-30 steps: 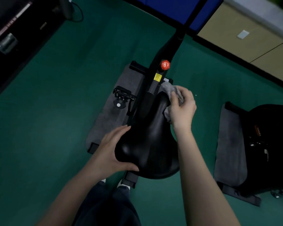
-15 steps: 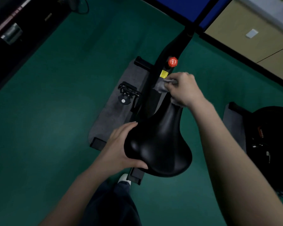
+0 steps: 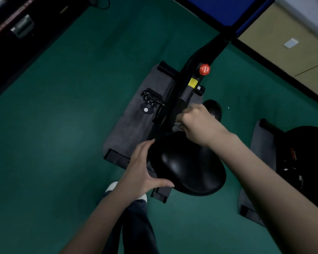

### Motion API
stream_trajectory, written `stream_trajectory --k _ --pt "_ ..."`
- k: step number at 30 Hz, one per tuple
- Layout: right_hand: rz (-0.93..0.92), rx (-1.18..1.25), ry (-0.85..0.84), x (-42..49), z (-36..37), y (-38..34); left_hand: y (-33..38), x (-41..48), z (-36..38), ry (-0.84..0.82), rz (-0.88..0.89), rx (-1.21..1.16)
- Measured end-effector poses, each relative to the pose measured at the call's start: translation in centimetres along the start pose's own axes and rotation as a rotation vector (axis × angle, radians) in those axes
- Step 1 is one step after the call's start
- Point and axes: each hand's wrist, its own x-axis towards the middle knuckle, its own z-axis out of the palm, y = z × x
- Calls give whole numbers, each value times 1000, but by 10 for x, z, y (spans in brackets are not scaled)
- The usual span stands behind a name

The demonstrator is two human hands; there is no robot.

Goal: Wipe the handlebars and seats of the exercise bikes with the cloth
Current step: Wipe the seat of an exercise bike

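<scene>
A black bike seat (image 3: 187, 167) fills the centre, wide end toward me, its narrow nose (image 3: 213, 108) pointing away. My left hand (image 3: 145, 171) grips the seat's left rear edge, fingers spread along the rim. My right hand (image 3: 198, 123) is closed over the left side of the nose, and only a pale scrap of the grey cloth (image 3: 177, 125) shows beneath its fingers. Ahead, the black frame (image 3: 200, 61) carries a red knob (image 3: 204, 69) and a yellow label (image 3: 193, 82). The handlebars are out of view.
The bike stands on a grey mat (image 3: 134, 121) on green floor, with a pedal (image 3: 151, 99) at its left. A second black bike (image 3: 305, 158) on its own mat (image 3: 262, 143) is at the right. A dark machine (image 3: 17, 30) lines the upper left; beige cabinets (image 3: 283, 37) stand upper right.
My right hand slid with the cloth from the right side of the seat's nose, over its tip, to the left side. The cloth is now mostly hidden. My left hand kept its hold.
</scene>
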Motion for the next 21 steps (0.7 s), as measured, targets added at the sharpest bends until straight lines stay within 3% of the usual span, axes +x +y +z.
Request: stream_trajectory --k 9,13,21 --pt "-42 401 -90 12 0 -31 -2 -15 18 156 -113 -121" --pt "-182 520 -120 16 -1 -35 -5 -24 35 301 -119 -214" --pt "-531 471 -8 7 -1 -37 -5 -36 70 553 -93 -428"
